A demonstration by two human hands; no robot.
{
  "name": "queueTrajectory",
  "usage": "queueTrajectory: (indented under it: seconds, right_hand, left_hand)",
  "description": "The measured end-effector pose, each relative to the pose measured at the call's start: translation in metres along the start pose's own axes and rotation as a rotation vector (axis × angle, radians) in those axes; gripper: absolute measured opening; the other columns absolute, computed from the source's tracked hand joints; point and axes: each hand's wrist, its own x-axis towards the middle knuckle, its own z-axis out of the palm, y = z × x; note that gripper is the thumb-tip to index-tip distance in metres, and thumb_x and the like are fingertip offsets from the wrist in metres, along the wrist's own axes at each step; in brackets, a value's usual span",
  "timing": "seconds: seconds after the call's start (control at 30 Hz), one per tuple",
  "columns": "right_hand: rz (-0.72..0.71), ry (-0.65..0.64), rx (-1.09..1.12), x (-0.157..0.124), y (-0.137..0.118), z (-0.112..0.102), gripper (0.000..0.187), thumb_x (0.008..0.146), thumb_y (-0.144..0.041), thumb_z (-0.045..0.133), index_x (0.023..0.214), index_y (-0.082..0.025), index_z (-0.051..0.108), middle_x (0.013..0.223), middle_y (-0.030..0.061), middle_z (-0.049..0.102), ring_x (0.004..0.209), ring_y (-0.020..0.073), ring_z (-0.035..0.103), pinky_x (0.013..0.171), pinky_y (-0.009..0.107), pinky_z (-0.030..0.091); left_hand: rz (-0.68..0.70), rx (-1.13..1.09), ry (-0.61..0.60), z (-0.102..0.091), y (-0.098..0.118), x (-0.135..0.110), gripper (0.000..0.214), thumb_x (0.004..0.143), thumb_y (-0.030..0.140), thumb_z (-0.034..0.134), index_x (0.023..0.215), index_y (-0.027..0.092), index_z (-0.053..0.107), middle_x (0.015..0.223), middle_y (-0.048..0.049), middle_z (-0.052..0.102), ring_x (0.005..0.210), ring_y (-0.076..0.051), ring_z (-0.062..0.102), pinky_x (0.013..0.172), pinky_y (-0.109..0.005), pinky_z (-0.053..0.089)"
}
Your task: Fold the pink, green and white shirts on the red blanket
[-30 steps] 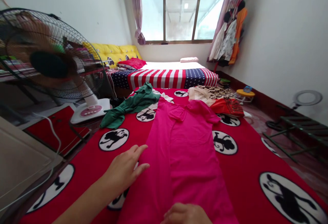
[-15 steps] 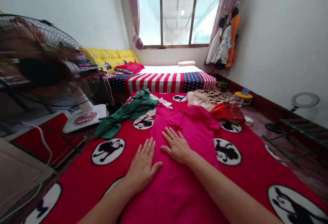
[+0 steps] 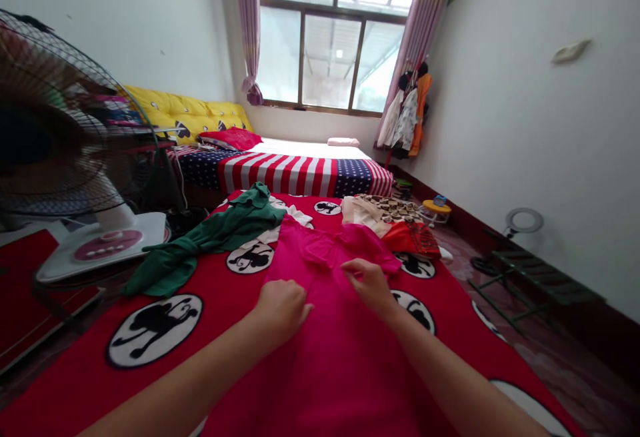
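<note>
A magenta short-sleeved cotton garment (image 3: 320,350) lies flat and face-up on a red blanket printed with black-and-white monkey circles (image 3: 60,384), its collar pointing away from the person; the left hand (image 3: 280,308) sits on the chest of it, curled almost to a loose fist, and the right hand (image 3: 367,285) sits near the opposite sleeve, fingers bent and half closed; both press into the cloth, but whether either has a pinch of it I cannot tell.

Just past the collar, a crumpled dark green garment (image 3: 210,240) sprawls to the left, with a white cloth (image 3: 297,216) between it and the magenta one; to the right lie a beige garment (image 3: 360,213) and a crumpled orange-red cloth (image 3: 413,240), with a leopard-print cloth (image 3: 390,206) behind them.

At far left, a black wire-caged standing fan (image 3: 65,130) on a white base (image 3: 100,247) looms beside the blanket — partly blocking a yellow padded headboard (image 3: 185,114).
</note>
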Motion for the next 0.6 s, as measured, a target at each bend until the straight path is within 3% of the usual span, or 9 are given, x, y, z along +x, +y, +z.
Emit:
queueTrajectory:
  seconds: [0.13, 0.3, 0.37, 0.43, 0.5, 0.6]
  right_hand:
    - [0.173, 0.226, -0.150, 0.012, 0.056, -0.051, 0.025, 0.077, -0.021, 0.054, 0.099, -0.015, 0.066, 0.106, 0.0128, 0.067, 0.103, 0.0254, 0.061, 0.094, 0.040, 0.043]
    - [0.353, 0.185, -0.194, 0.020, 0.105, -0.073, 0.043, 0.062, -0.033, 0.072, 0.100, -0.013, 0.066, 0.101, 0.0141, 0.069, 0.095, 0.0278, 0.064, 0.085, 0.039, 0.048]
    - [0.382, 0.143, -0.176, 0.021, 0.111, -0.072, 0.043, 0.056, -0.033, 0.076, 0.094, -0.016, 0.068, 0.096, 0.0107, 0.071, 0.091, 0.0264, 0.065, 0.082, 0.035, 0.048]
    - [0.400, 0.116, -0.151, 0.022, 0.109, -0.073, 0.031, 0.053, -0.032, 0.076, 0.079, -0.017, 0.070, 0.082, 0.0064, 0.071, 0.081, 0.0242, 0.065, 0.075, 0.031, 0.048]
    - [0.423, 0.111, -0.119, 0.026, 0.103, -0.078, 0.018, 0.054, -0.032, 0.074, 0.062, -0.018, 0.066, 0.065, 0.0026, 0.066, 0.070, 0.0210, 0.063, 0.065, 0.028, 0.046]
    - [0.489, 0.142, -0.043, 0.039, 0.088, -0.090, 0.019, 0.058, -0.031, 0.070, 0.051, -0.019, 0.058, 0.049, -0.0016, 0.055, 0.055, 0.0157, 0.056, 0.052, 0.023, 0.042]
  left_hand:
    - [0.053, -0.221, 0.141, 0.032, 0.005, 0.031, 0.026, 0.088, 0.030, 0.047, 0.087, 0.019, 0.070, 0.087, -0.0074, 0.071, 0.080, -0.020, 0.065, 0.068, -0.027, 0.043]
    - [0.100, -0.465, 0.178, 0.069, 0.001, 0.033, 0.017, 0.082, 0.026, 0.055, 0.082, 0.023, 0.071, 0.080, -0.0013, 0.068, 0.074, -0.016, 0.061, 0.065, -0.025, 0.038]
    - [0.107, -0.524, 0.186, 0.071, -0.002, 0.031, 0.017, 0.081, 0.025, 0.054, 0.082, 0.023, 0.071, 0.078, -0.0007, 0.068, 0.072, -0.015, 0.060, 0.065, -0.024, 0.038]
    - [0.098, -0.578, 0.189, 0.070, -0.004, 0.030, 0.017, 0.081, 0.024, 0.054, 0.082, 0.022, 0.071, 0.078, -0.0002, 0.068, 0.072, -0.015, 0.060, 0.064, -0.024, 0.039]
    - [0.092, -0.597, 0.199, 0.069, -0.005, 0.032, 0.017, 0.080, 0.024, 0.055, 0.082, 0.022, 0.071, 0.079, 0.0002, 0.069, 0.073, -0.015, 0.060, 0.065, -0.024, 0.039]
    - [0.090, -0.587, 0.207, 0.068, -0.004, 0.034, 0.016, 0.080, 0.024, 0.056, 0.081, 0.023, 0.072, 0.080, 0.0005, 0.070, 0.073, -0.015, 0.061, 0.066, -0.024, 0.039]
